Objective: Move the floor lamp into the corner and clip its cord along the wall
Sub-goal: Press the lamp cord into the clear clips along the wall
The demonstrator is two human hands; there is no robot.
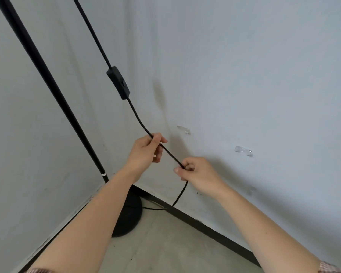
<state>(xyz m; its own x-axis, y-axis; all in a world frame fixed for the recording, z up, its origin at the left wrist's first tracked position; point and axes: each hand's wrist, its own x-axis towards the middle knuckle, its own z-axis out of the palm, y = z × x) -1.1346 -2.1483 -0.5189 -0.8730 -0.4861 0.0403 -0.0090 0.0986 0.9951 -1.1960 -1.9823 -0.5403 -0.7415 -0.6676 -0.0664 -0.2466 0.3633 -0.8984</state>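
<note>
1. Two bare forearms reach forward from the bottom edge, each with a bit of patterned sleeve (330,268) showing at the corner.
2. The right hand (198,172) is curled closed, pinching the black cord (170,154) between thumb and fingers; below this hand the cord hangs down in a loose curve to the floor (165,243).
3. The left hand (146,149) is higher and further left, its fingers closed around the same cord, with the thumb pressed along it. The stretch of cord between the two hands runs straight and taut.
4. Above the left hand the cord climbs to an inline switch (118,82), then continues up and out of view at the top.
5. The lamp base (129,217), round and black, sits on the floor right in the corner, partly hidden by the left forearm. Its pole (47,75) rises up and to the left.
6. Two clear clips are stuck on the right-hand wall (264,75): one clip (183,129) just beyond the left hand, the other clip (243,150) further right. Neither holds the cord.
7. A dark baseboard (215,228) runs along the foot of both walls.
</note>
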